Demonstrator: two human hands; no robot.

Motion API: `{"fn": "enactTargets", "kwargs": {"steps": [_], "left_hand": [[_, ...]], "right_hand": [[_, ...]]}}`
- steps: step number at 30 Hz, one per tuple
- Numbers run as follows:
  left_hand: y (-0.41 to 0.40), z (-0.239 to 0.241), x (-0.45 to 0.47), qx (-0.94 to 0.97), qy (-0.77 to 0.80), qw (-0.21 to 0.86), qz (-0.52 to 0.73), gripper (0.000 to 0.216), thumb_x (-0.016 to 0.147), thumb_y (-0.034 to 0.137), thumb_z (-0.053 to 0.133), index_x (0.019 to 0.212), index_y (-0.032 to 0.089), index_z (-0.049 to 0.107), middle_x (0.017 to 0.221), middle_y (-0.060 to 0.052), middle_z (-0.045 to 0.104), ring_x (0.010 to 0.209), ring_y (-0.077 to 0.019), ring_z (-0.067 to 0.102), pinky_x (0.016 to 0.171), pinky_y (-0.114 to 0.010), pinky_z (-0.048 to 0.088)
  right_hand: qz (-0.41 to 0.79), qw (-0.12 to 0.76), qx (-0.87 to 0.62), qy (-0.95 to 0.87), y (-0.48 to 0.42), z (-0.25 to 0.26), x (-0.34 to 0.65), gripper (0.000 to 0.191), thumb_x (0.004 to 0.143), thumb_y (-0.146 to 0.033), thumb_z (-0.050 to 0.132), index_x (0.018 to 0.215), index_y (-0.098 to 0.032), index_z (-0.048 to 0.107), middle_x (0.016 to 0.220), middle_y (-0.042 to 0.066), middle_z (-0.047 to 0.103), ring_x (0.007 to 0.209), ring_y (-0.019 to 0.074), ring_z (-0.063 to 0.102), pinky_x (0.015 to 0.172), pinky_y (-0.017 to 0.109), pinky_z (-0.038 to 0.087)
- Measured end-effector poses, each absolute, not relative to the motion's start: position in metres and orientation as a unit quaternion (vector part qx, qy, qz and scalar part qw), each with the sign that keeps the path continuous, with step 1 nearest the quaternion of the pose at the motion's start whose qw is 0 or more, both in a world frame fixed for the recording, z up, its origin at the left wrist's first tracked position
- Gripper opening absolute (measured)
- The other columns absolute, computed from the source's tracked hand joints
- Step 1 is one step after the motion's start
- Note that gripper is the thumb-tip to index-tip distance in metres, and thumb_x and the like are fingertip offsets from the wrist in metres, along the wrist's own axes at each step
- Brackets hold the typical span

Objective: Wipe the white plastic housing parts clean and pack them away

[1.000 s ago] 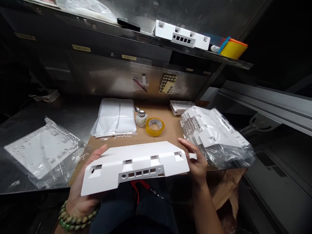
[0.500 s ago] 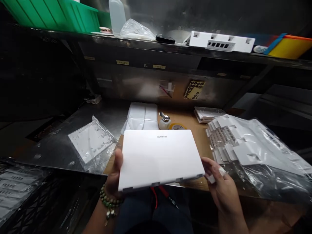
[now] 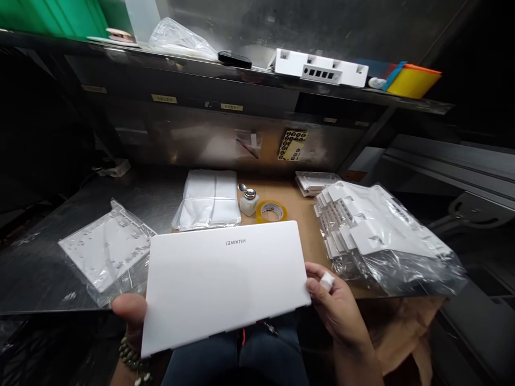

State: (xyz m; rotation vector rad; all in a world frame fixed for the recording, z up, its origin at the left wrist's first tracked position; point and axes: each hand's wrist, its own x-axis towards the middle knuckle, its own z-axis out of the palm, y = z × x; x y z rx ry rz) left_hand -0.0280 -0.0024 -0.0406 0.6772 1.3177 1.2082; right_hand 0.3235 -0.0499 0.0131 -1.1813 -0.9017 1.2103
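Note:
A white plastic cover (image 3: 225,287) with HUAWEI lettering, upside down to me, is held tilted in front of the bench edge. My left hand (image 3: 131,316) grips its left edge, thumb at the side and fingers hidden beneath. At the right edge, my right hand (image 3: 336,303) is closed on the cover and also has a small folded white cloth (image 3: 326,281) between its fingers. Beyond the cover lie a roll of yellow tape (image 3: 285,211) and a small pump bottle (image 3: 249,202) with a metal top.
Bagged white covers (image 3: 378,225) are piled at right. A bagged white panel (image 3: 104,249) lies at left, beside a stack of plastic sleeves (image 3: 211,198). More panels (image 3: 316,182) sit behind. The overhead shelf (image 3: 257,75) bears a white housing (image 3: 317,68) and a yellow bin (image 3: 414,80).
The cover has come nearer and lower left in view, still in both hands. My head view has turned right, so the bench things appear shifted left. The tape roll now shows fully.

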Motion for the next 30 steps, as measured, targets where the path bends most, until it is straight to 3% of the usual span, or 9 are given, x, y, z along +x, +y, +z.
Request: {"fn": "enactTargets", "kwargs": {"steps": [5,8,11,14,17,20,24,27,30], "left_hand": [[0.028,-0.017,-0.011,0.350,0.470,0.640,0.498,0.102,0.060,0.083,0.076,0.146,0.033,0.054,0.142,-0.007,0.067,0.137,-0.0466,0.052,0.098,-0.053,0.060],[0.046,0.008,0.004,0.275,0.432,0.704,0.491,0.086,0.074,0.083,0.064,0.145,0.036,0.054,0.158,-0.006,0.052,0.145,-0.0418,0.044,0.098,-0.053,0.060],[0.046,0.019,0.012,0.116,0.377,0.852,0.343,0.091,0.080,0.087,0.047,0.138,0.019,0.061,0.143,-0.019,0.064,0.128,-0.0474,0.060,0.092,-0.068,0.058],[0.039,0.017,0.008,0.035,0.350,0.888,0.296,0.086,0.076,0.085,0.054,0.123,0.015,0.070,0.114,-0.018,0.078,0.106,-0.0426,0.074,0.090,-0.059,0.062],[0.038,0.010,-0.004,0.031,0.352,0.898,0.261,0.061,0.083,0.057,0.067,0.121,0.010,0.071,0.094,-0.017,0.081,0.095,-0.0405,0.077,0.089,-0.054,0.063],[0.037,0.006,-0.009,0.061,0.344,0.906,0.238,0.058,0.084,0.028,0.072,0.137,0.007,0.061,0.096,-0.017,0.082,0.096,-0.0422,0.077,0.091,-0.058,0.061],[0.022,0.020,0.013,0.130,0.349,0.865,0.336,0.083,0.077,0.011,0.076,0.153,0.016,0.044,0.110,-0.015,0.080,0.093,-0.0393,0.077,0.092,-0.056,0.062],[0.005,0.039,0.045,0.170,0.372,0.824,0.393,0.098,0.076,0.002,0.074,0.160,0.028,0.030,0.115,-0.009,0.080,0.099,-0.0338,0.077,0.097,-0.050,0.061],[-0.007,0.052,0.070,0.155,0.372,0.817,0.412,0.099,0.078,0.002,0.073,0.161,0.031,0.027,0.114,-0.008,0.080,0.105,-0.0320,0.076,0.102,-0.047,0.058]], "right_hand": [[0.407,0.592,-0.515,-0.467,-0.053,0.013,0.325,0.019,0.094,-0.035,0.071,0.109,-0.023,0.075,0.100,0.006,0.079,0.089,0.0211,0.075,0.076,0.028,0.061],[0.237,0.602,-0.508,-0.568,-0.057,0.021,0.330,0.024,0.093,-0.019,0.070,0.114,-0.031,0.073,0.105,0.002,0.080,0.091,0.0219,0.077,0.079,0.030,0.063],[0.160,0.553,-0.415,-0.704,-0.057,0.033,0.339,0.035,0.098,-0.024,0.062,0.131,-0.035,0.066,0.121,0.004,0.077,0.108,0.0278,0.076,0.094,0.045,0.062],[0.156,0.462,-0.314,-0.814,-0.051,0.043,0.351,0.040,0.107,-0.036,0.045,0.145,-0.034,0.056,0.127,0.004,0.075,0.120,0.0269,0.070,0.109,0.051,0.053],[0.080,0.396,-0.330,-0.853,-0.045,0.045,0.366,0.041,0.108,-0.026,0.042,0.146,-0.035,0.055,0.137,0.003,0.069,0.139,0.0242,0.056,0.119,0.052,0.043],[0.005,0.386,-0.419,-0.822,-0.044,0.043,0.382,0.035,0.103,-0.023,0.053,0.136,-0.028,0.063,0.133,0.009,0.071,0.132,0.0286,0.061,0.110,0.051,0.052],[0.056,0.442,-0.593,-0.671,-0.046,0.037,0.381,0.044,0.094,-0.033,0.071,0.133,-0.024,0.054,0.095,0.003,0.069,0.077,0.0164,0.069,0.063,0.024,0.059],[0.159,0.452,-0.600,-0.641,-0.040,0.037,0.349,0.038,0.101,-0.043,0.056,0.132,-0.023,0.045,0.105,0.007,0.065,0.090,0.0185,0.068,0.073,0.027,0.059],[0.174,0.449,-0.553,-0.680,-0.027,0.048,0.303,0.020,0.106,-0.031,0.046,0.125,-0.025,0.048,0.106,0.006,0.064,0.097,0.0170,0.066,0.081,0.028,0.056]]}}
